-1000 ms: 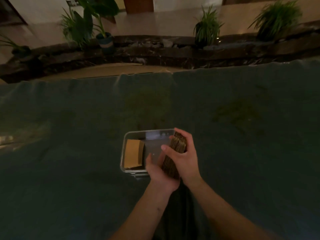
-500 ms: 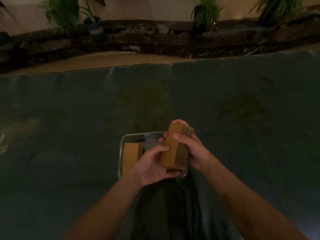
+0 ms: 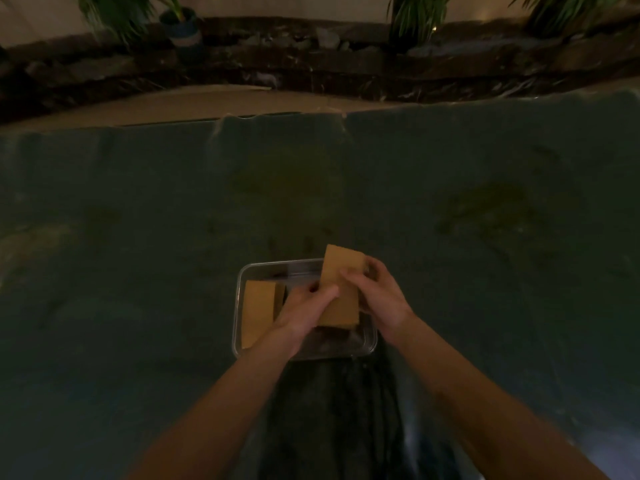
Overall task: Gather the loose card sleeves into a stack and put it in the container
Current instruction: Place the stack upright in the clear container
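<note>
A tan stack of card sleeves (image 3: pixel 341 285) is held over the right half of a clear plastic container (image 3: pixel 242 271), flat face up and tilted, its far end poking past the container's back rim. My left hand (image 3: pixel 304 311) grips its near left edge with the thumb on top. My right hand (image 3: pixel 375 297) holds its right side, fingers across the top. A second tan stack (image 3: pixel 258 311) lies inside the container's left half. The held stack's underside is hidden.
The container sits on a dark green cloth (image 3: pixel 138 237) that covers the table. Beyond the cloth's far edge is a dark stone ledge (image 3: pixel 311 60) with potted plants (image 3: pixel 180 26). The light is dim.
The stack has turned from edge-on to flat face up and has come lower over the container's right half. Both hands shifted their hold with it. The camera has tilted down.
</note>
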Tool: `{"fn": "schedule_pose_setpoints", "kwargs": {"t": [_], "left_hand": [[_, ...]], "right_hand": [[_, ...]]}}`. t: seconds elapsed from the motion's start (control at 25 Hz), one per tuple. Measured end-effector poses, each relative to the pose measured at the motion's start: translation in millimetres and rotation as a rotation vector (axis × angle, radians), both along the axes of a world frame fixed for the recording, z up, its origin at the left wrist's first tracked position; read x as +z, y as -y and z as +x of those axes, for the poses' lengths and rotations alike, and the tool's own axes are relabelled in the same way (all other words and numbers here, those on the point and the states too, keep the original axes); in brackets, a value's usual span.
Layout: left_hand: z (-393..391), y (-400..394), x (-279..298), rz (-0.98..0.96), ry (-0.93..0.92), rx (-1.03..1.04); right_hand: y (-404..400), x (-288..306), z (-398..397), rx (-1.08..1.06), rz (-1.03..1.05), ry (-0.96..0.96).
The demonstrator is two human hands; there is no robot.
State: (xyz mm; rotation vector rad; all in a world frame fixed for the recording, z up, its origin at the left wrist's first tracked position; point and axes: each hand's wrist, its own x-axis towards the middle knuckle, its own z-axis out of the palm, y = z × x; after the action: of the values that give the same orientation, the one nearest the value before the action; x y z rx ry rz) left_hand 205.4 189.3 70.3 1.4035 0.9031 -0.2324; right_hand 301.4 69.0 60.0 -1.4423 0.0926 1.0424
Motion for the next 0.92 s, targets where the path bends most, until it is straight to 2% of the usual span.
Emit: {"fn": "schedule_pose_setpoints", "kwargs": {"t": [0.12,0.16,0.2,0.28,0.4,0.48,0.56,0.6,0.68,0.8,0.92], "left_hand": [[3,12,-10,0.726,0.015,-0.185],[4,18,-11,0.864,0.048,-0.194],[5,22,-12,0.898,0.073,-0.187],[8,24,-12,0.754,0.085,-0.142],[14,20,-13,0.336,0.014,-0.032],[17,17,-18,0.053,-0.064,0.086],[16,16,-23,0.016,-0.140,0.051],[15,14,-24,0.027,-0.161,0.024],[12,9,-28,0.003,-0.164,0.005],[2,4,-37,-0.036,-0.199,-0.039],[1,5,-50,-0.052,-0.328,0.002]], "right_hand": [[-9,1,-13,0.012,-0.040,0.067],[-13,2,-16,-0.009,-0.032,0.058],[-16,3,-16,-0.050,-0.034,0.024],[-15,6,-9,-0.129,-0.028,-0.057],[-13,7,-2,-0.022,-0.137,-0.023],[-16,5,-2,-0.018,-0.267,0.138],[-13,0,0,-0.215,-0.348,0.353],[-9,-5,4,-0.323,-0.376,0.399],[2,-17,16,-0.399,-0.397,0.259],[17,-34,26,-0.237,-0.314,-0.099],[27,-49,28,-0.119,-0.294,-0.180]]}}
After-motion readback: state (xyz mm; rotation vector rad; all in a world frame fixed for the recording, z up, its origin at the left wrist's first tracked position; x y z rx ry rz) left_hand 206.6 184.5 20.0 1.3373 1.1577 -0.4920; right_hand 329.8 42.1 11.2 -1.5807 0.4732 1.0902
